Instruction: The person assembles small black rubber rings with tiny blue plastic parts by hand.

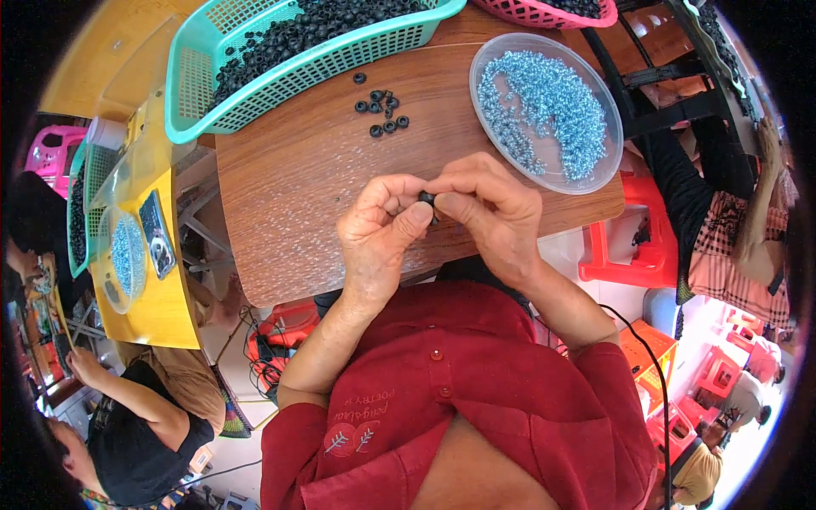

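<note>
My left hand (382, 225) and my right hand (491, 208) meet above the near edge of a brown wooden table (289, 183). Between the fingertips of both hands sits one small black rubber ring (426, 197). A loose cluster of several black rings (382, 107) lies on the table farther away. To the right of it a clear shallow plastic dish (586, 174) holds a heap of small silvery-blue screws (544, 106). A teal plastic basket (191, 85) at the far left of the table is full of black rings.
A pink basket (535, 12) with black parts stands at the far edge. Left is a yellow table (161, 314) with another teal basket and a dish of screws, where a person in black sits. Red stools (629, 246) and another person are on the right.
</note>
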`<move>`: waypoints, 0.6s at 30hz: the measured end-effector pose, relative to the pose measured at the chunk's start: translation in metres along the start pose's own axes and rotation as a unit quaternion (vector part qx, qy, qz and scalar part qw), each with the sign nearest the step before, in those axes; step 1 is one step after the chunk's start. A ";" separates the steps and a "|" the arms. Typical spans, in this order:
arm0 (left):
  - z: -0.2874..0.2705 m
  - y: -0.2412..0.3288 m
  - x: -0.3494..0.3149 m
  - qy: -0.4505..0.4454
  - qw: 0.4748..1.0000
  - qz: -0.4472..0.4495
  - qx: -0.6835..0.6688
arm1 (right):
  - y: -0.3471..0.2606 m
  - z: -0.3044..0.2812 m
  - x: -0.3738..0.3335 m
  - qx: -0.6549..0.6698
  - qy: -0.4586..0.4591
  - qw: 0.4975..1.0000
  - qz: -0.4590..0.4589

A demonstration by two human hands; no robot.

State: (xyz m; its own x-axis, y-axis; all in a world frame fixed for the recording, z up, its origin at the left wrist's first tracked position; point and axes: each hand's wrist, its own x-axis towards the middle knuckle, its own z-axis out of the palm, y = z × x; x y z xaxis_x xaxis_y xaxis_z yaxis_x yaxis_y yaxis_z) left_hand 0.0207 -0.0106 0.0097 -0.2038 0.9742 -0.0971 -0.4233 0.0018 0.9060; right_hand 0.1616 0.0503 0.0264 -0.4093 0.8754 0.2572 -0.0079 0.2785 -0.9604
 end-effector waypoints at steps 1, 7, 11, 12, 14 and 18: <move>-0.002 -0.001 0.001 0.003 1.000 -0.009 -0.024 | 0.001 0.002 -0.002 0.000 0.000 1.000 0.000; -0.002 0.002 0.007 0.021 0.995 -0.025 -0.097 | 0.006 0.007 -0.008 -0.124 -0.015 0.987 -0.102; 0.000 0.003 0.010 0.035 0.994 -0.024 -0.100 | 0.005 0.010 -0.013 -0.083 0.022 0.994 -0.060; 0.001 0.003 0.011 0.049 0.993 -0.016 -0.102 | 0.005 0.010 -0.013 -0.127 0.027 0.987 -0.091; 0.002 0.002 0.011 0.064 0.993 -0.008 -0.102 | 0.011 0.014 -0.008 -0.177 0.044 0.970 -0.162; 0.008 0.003 0.011 0.084 0.990 0.006 -0.113 | 0.010 0.014 0.000 -0.267 0.052 0.923 -0.274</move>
State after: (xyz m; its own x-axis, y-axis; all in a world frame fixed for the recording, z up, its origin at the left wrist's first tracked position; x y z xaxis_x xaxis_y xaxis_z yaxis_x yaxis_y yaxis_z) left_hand 0.0241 0.0015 0.0149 -0.3463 0.9223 -0.1716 -0.6033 -0.0789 0.7936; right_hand 0.1486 0.0474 0.0151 -0.3878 0.5706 0.7239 0.2737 0.8212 -0.5007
